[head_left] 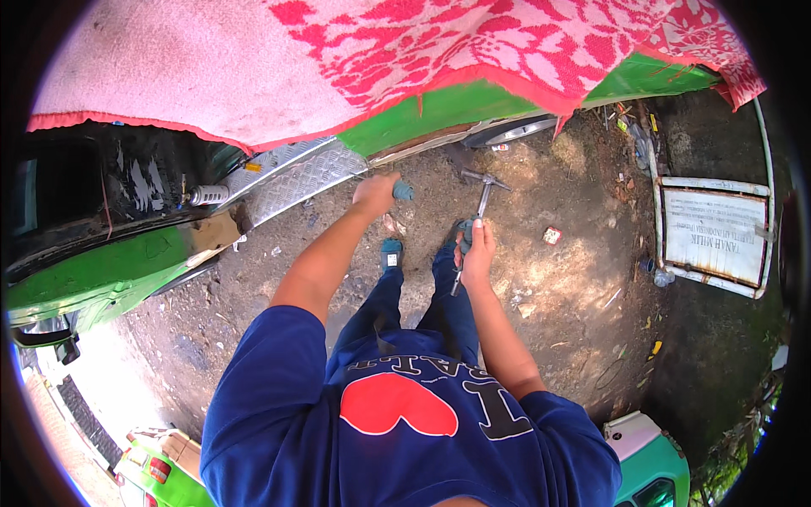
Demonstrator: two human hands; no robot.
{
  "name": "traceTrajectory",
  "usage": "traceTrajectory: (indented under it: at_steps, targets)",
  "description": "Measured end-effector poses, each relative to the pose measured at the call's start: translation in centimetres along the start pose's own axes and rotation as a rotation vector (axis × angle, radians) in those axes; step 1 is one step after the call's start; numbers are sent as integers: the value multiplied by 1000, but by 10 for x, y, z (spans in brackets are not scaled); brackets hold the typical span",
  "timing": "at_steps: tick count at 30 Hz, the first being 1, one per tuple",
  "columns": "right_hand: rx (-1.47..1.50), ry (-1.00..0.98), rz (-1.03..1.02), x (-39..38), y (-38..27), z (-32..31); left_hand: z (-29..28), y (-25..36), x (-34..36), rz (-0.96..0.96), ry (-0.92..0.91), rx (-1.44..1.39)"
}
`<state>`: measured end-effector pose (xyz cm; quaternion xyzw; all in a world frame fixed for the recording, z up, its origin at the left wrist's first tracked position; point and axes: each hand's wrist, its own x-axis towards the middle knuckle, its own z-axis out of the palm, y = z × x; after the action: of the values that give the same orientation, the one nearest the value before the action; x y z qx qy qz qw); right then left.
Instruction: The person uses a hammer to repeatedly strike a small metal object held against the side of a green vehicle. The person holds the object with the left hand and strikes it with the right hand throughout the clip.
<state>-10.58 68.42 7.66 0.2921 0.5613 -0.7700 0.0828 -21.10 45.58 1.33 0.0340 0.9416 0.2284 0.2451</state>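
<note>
Presently, hammer [475,221] position: held in the right hand [477,249], over the dirt ground [557,287], in front of the person's feet.
Hammer long axis: runs away from the person, head at the far end, pointing toward the green vehicle body [439,106].
Right fingers: closed around the lower handle.
Left hand [374,193]: closed into a fist near a small blue-grey object [404,191]; whether it grips that object cannot be told.
Nearer hand to the chequer-plate sill [291,177]: left; the hammer head lies just to its right, apart from it.
Overhead: pink patterned cloth [380,51] draped on the vehicle.
</note>
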Motion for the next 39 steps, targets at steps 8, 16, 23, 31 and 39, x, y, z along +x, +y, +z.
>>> traceTrajectory:
  at_steps: [8,16,23,31,39]
  targets:
    - [-112,-62,15,0,-11,-9,-4,44,-5,199,68,-96]
    - [-139,-42,7,-1,-18,-14,-16,53,-7,197,114,-167]
    - [-157,-49,4,-4,-24,-16,-9,32,-5,235,160,-211]
    - [-184,-55,6,-14,-25,-16,-16,36,-6,208,108,-234]
    - [-220,-53,4,-19,-27,-14,-18,30,-6,341,134,-290]
